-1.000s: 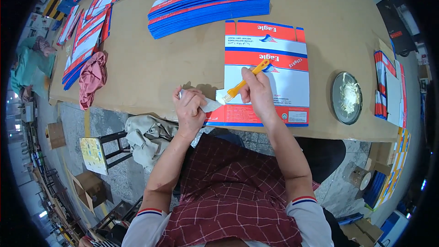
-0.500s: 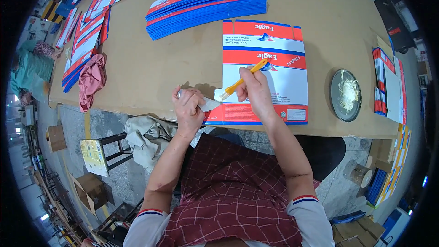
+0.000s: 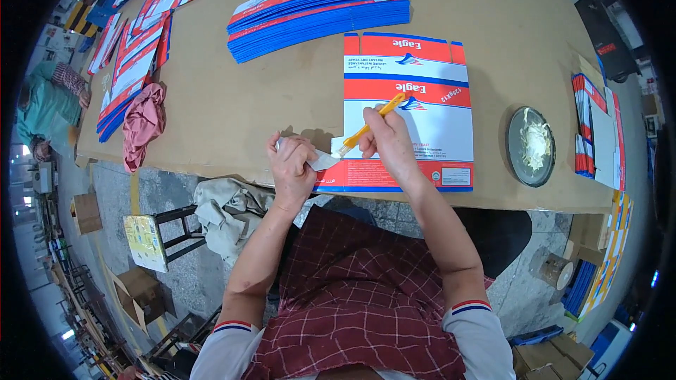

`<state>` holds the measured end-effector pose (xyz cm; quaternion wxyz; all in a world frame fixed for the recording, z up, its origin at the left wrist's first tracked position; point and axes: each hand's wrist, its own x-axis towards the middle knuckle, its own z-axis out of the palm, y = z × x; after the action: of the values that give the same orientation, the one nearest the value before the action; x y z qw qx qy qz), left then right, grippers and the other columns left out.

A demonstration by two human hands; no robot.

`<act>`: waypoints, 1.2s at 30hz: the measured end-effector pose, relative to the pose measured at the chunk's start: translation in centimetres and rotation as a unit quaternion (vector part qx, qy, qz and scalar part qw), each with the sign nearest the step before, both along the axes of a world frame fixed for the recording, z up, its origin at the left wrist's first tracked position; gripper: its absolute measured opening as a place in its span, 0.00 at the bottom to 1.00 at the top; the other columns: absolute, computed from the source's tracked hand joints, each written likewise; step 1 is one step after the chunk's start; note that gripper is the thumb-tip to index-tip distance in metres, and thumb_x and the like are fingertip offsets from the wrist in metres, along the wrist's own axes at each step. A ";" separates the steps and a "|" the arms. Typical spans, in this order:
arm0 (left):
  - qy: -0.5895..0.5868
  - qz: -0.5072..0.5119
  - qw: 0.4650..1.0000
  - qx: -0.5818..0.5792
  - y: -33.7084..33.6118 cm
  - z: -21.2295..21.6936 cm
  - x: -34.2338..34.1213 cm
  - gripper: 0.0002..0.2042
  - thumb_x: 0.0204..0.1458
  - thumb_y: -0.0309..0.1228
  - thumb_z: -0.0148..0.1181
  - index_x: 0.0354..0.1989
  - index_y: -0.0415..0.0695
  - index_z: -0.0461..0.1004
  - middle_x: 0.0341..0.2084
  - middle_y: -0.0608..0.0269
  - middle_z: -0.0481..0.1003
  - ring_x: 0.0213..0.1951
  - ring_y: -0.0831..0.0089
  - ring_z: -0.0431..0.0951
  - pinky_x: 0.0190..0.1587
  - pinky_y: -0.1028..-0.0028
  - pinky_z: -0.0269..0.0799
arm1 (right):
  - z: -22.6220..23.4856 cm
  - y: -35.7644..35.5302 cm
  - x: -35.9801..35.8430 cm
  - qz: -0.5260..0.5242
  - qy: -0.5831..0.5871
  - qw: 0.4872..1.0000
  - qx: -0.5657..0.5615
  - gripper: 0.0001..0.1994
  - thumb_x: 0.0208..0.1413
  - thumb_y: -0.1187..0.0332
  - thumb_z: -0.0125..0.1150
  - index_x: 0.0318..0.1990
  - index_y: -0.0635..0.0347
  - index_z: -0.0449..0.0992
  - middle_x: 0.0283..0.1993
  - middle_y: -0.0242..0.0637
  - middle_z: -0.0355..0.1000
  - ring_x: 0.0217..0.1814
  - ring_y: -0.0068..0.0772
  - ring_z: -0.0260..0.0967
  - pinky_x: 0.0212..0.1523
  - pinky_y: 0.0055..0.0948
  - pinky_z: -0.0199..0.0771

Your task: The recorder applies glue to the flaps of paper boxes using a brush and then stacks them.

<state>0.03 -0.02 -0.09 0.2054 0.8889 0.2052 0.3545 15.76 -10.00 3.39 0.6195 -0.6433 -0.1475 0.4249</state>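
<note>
A flattened red, white and blue carton (image 3: 422,130) lies on the table in front of me. My right hand (image 3: 389,142) grips a brush (image 3: 370,123) by its yellow handle, its pale bristles down at the carton's lower left edge. There they meet a white flap (image 3: 324,161), which my left hand (image 3: 293,165) pinches with curled fingers. Whether the flap is part of the carton is hard to make out. To the right stands a dark round plate (image 3: 516,162) with white paste (image 3: 536,146) on it.
A tall stack of flat cartons (image 3: 320,24) stands at the back. More cartons (image 3: 134,74) and a pink cloth (image 3: 144,127) lie on the left, others (image 3: 598,130) at the right edge. A stool (image 3: 146,239) stands below the table; a person in green (image 3: 49,109) is at far left.
The brush has shifted slightly left and down along the flap, its handle more upright. My left hand keeps its hold almost unmoved.
</note>
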 end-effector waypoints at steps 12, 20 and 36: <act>0.002 0.003 1.000 -0.005 -0.2 -0.1 -0.1 0.13 0.25 0.11 0.48 0.18 0.45 0.63 0.21 0.66 0.69 0.34 0.69 0.72 0.54 0.61 0.52 | -0.2 -0.4 -0.1 0.014 -0.028 0.999 0.027 0.14 0.56 0.60 0.45 0.28 0.63 0.64 0.15 0.33 0.63 0.14 0.19 0.59 0.16 0.19 0.61; -0.038 0.017 0.999 0.008 -0.3 0.8 0.5 0.11 0.38 0.17 0.57 0.33 0.42 0.71 0.30 0.54 0.69 0.36 0.58 0.70 0.36 0.70 0.69 | -3.2 -2.8 4.0 -0.099 0.323 0.891 0.305 0.11 0.57 0.60 0.44 0.24 0.50 0.63 0.10 0.24 0.51 0.11 0.17 0.46 0.15 0.22 0.49; 0.201 0.106 0.967 0.115 21.4 7.0 11.4 0.41 0.40 0.57 0.56 0.60 0.48 0.51 0.57 0.48 0.56 0.60 0.55 0.52 0.58 0.53 0.47 | -2.6 -4.3 3.0 -0.169 0.340 0.863 0.333 0.13 0.59 0.60 0.42 0.22 0.48 0.63 0.08 0.20 0.48 0.09 0.13 0.48 0.12 0.15 0.50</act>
<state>11.40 21.35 6.94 0.0180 0.9327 0.2930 0.2096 18.73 -14.30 0.83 0.8709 -0.2290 0.0505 0.4319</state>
